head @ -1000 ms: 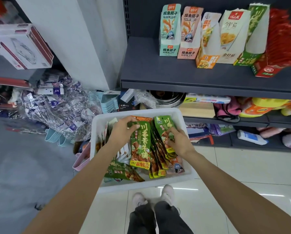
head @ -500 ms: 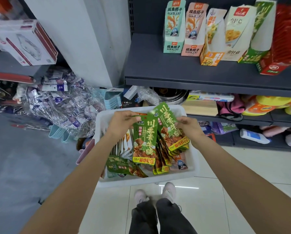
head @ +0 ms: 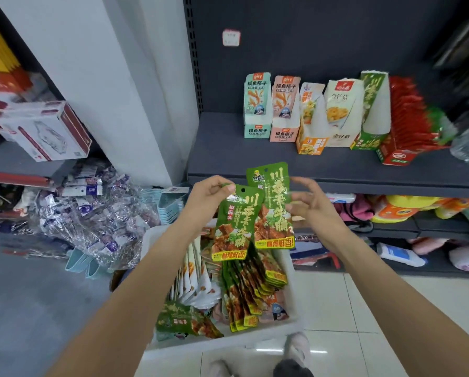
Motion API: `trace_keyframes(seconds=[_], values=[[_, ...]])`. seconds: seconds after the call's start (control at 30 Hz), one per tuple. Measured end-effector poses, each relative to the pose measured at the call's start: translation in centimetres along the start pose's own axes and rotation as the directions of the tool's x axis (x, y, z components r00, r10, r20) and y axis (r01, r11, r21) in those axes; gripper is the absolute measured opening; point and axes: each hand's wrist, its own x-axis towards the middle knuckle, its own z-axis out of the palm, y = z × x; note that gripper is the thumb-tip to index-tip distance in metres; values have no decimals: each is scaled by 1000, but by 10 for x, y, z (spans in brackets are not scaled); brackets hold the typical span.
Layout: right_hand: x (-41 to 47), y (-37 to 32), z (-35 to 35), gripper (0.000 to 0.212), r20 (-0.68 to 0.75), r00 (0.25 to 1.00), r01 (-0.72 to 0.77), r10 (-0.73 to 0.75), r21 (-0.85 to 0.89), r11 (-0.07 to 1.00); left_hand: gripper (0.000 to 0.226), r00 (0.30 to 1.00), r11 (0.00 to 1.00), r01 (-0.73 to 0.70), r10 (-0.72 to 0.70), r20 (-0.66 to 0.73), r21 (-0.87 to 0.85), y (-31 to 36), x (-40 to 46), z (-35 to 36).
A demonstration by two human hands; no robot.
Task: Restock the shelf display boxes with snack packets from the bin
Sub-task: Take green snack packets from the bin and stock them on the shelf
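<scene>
Left hand [head: 209, 200] pinches front green foil snack packet [head: 236, 224], right hand [head: 315, 208] pinches rear green foil packet [head: 274, 202]; keep both flat, slot upright into green cardboard display box [head: 369, 140].

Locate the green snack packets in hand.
Head view, centre: the green snack packets hang between the left hand and right hand, above the white bin, in front of the dark shelf.

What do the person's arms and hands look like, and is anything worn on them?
The left forearm and right forearm are bare as far up as the view shows: no sleeves, watch or bracelet. The left hand and right hand wear no gloves and no visible rings.
</scene>
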Motion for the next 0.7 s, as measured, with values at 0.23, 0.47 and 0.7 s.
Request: trace_keyframes(seconds=[0.23, 0.47, 0.7], values=[[31, -20, -81, 57, 66, 991, 125, -117, -141, 982, 8, 999, 999, -34, 33, 19, 24, 50, 43, 78], [80, -44, -189, 14, -42, 963, 250, -266, -227, 941, 4, 996, 993, -91, 91, -2, 71, 95, 89, 186], [113, -58, -283, 18, -140, 944, 251, -297, -274, 928, 6, 983, 968, -183, 178, 45, 169, 133, 131, 261]])
